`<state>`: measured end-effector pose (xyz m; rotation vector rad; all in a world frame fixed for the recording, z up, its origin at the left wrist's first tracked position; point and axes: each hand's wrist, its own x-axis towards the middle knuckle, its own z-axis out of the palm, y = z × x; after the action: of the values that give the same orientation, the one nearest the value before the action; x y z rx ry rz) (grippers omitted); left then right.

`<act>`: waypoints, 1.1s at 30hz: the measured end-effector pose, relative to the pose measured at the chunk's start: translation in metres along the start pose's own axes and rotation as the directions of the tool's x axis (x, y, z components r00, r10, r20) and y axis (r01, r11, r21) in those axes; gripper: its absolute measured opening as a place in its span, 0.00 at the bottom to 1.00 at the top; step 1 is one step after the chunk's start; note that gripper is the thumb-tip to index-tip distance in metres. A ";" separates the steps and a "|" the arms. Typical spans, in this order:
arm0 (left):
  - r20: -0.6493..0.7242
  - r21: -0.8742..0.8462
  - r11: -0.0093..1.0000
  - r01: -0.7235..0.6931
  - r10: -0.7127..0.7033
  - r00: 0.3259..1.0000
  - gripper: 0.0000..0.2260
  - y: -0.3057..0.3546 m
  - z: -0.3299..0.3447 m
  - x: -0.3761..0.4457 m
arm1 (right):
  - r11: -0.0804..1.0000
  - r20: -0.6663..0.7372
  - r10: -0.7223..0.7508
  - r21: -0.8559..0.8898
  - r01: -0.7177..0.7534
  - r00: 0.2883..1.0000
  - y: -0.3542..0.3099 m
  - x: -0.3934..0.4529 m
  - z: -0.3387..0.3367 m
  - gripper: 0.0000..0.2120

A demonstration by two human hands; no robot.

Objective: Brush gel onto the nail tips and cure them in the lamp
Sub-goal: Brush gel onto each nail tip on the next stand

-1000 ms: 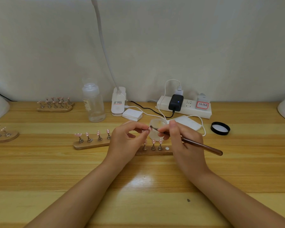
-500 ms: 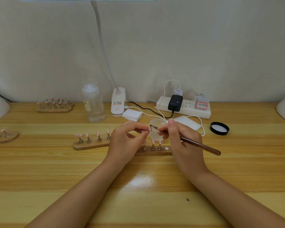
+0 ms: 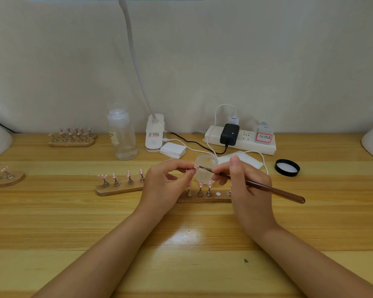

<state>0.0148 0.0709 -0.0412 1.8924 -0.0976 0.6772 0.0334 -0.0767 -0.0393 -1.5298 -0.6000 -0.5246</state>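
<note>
Right hand (image 3: 243, 183) brushes above wooden table (image 3: 73, 222).

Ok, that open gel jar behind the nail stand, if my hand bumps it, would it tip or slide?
The gel jar looks squat and wide, so it would probably slide rather than tip. It seems small and plastic, likely light. Its black lid lies off to the side, so any tilt could spill gel.
</note>
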 end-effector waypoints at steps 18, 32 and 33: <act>0.012 -0.005 0.999 -0.036 0.036 0.999 0.14 -0.001 0.001 0.000 | 0.999 0.042 0.038 -0.001 -0.038 0.998 -0.001 0.001 0.000 0.16; 0.038 0.042 0.995 -0.092 0.090 0.995 0.16 -0.002 0.002 0.001 | 0.999 0.052 0.028 -0.036 -0.026 0.998 0.000 0.005 0.006 0.14; 0.037 0.047 0.994 -0.094 0.092 0.995 0.16 -0.002 0.002 0.001 | 0.999 0.054 0.033 -0.033 -0.031 0.998 0.001 0.005 0.006 0.14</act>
<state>0.0168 0.0706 -0.0432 1.9563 -0.1940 0.7153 0.0373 -0.0703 -0.0370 -1.5860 -0.6109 -0.4713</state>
